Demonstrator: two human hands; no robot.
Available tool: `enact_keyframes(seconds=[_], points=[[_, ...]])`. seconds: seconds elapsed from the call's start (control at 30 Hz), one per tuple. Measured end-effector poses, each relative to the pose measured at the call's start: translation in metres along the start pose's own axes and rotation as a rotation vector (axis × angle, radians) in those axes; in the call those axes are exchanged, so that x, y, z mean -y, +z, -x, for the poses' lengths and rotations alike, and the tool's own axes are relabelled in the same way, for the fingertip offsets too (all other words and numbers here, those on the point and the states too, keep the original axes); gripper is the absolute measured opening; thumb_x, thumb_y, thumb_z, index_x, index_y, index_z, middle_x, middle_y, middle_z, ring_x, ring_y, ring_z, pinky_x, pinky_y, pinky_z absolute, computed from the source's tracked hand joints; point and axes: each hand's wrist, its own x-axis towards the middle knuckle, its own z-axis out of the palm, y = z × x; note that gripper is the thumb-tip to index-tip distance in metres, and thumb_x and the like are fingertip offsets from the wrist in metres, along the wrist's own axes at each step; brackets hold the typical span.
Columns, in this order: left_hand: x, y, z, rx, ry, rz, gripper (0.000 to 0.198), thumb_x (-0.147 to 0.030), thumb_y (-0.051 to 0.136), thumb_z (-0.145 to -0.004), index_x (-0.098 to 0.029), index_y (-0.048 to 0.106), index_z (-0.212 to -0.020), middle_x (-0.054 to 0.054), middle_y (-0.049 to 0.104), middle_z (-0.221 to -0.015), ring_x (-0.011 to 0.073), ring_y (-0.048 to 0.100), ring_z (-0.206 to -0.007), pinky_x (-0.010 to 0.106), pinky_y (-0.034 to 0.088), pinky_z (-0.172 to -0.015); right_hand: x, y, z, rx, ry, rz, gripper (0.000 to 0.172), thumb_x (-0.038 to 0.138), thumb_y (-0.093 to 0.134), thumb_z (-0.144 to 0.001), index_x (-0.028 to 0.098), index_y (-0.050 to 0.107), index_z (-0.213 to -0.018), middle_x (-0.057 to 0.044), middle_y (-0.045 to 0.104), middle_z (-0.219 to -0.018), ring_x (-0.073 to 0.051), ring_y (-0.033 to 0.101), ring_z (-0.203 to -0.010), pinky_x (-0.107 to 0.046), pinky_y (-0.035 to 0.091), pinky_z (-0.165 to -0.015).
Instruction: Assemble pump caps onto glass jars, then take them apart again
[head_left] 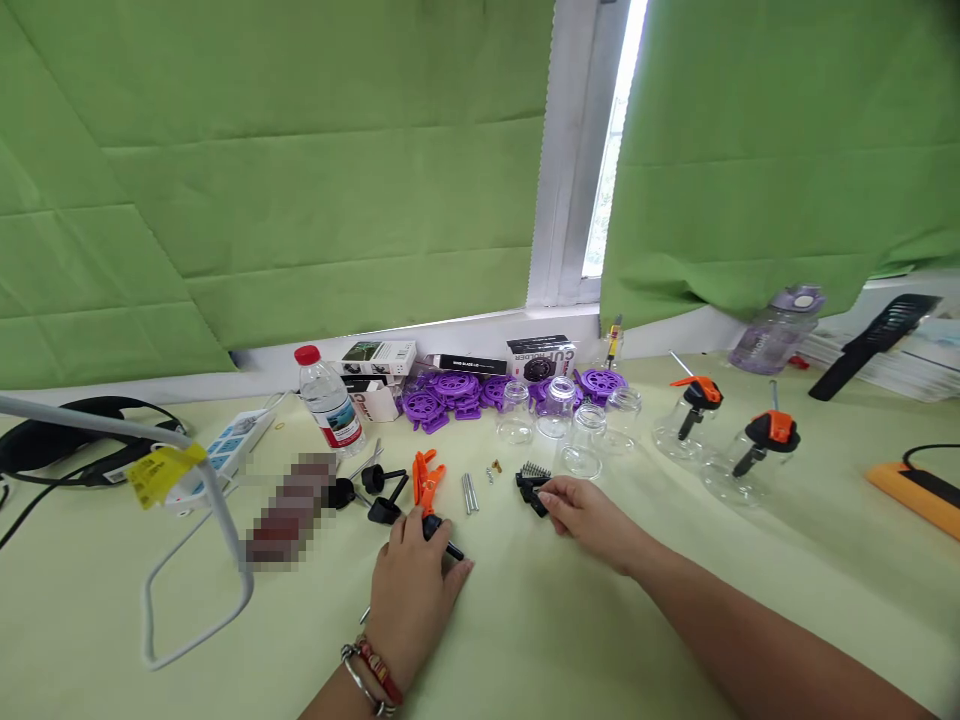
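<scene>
My left hand, palm down on the table, is closed around a black cup-shaped part with a rod handle; its hidden side cannot be made out. Just beyond those fingers lie orange plastic clip pieces. To the right, my right hand pinches a small black piece at a black holder with a row of metal bits. Between the hands are thin metal rods and tiny screws and brass bits. More black cup-shaped parts with stems lie left of the orange pieces.
Clear glass jars stand behind my right hand, before purple plastic wheels and boxes. Two jars with orange-and-black tops stand right. A water bottle, power strip and white bent frame are left.
</scene>
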Motion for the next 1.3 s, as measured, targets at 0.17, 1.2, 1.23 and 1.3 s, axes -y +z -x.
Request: enact_keyframes(seconds=[0.17,1.2,1.23,1.3], points=[[0.002,0.006,0.000,-0.118,0.068,-0.010,0.038,-0.035,0.054,-0.079,-0.023,0.059,-0.114,0.014,0.045,-0.129,0.0340,0.035,-0.123,0.051,0.036,-0.095,-0.008,-0.030,-0.005,0.037,0.031,0.040,0.029,0.045,0.045,-0.082,0.018,0.051,-0.071,0.005,0.047,-0.055,-0.008,0.036,-0.046,-0.021,0.032,-0.049],[-0.023,0.022,0.009,0.237,0.588,0.249,0.057,-0.041,0.046,-0.086,-0.019,0.034,-0.138,0.014,0.029,-0.146,0.0279,0.025,-0.135,0.050,0.029,-0.107,0.002,-0.017,0.005,0.230,-0.055,0.181,0.041,0.052,0.040,-0.084,0.019,0.041,-0.059,0.005,0.040,-0.049,-0.009,0.030,-0.045,-0.023,0.026,-0.046],[-0.022,0.022,0.009,0.236,0.588,0.249,0.057,-0.042,0.046,-0.086,-0.019,0.034,-0.138,0.013,0.030,-0.146,0.0279,0.026,-0.135,0.050,0.029,-0.108,0.001,-0.020,0.003,0.206,-0.056,0.196,0.041,0.053,0.040,-0.084,0.019,0.041,-0.059,0.005,0.040,-0.049,-0.009,0.030,-0.046,-0.023,0.026,-0.046],[-0.022,0.022,0.009,0.236,0.584,0.247,0.057,-0.042,0.045,-0.086,-0.020,0.034,-0.138,0.013,0.031,-0.146,0.0279,0.027,-0.135,0.050,0.029,-0.108,-0.003,-0.025,0.000,0.150,-0.059,0.239,0.041,0.052,0.040,-0.084,0.019,0.042,-0.060,0.005,0.039,-0.051,-0.009,0.031,-0.047,-0.023,0.026,-0.046]])
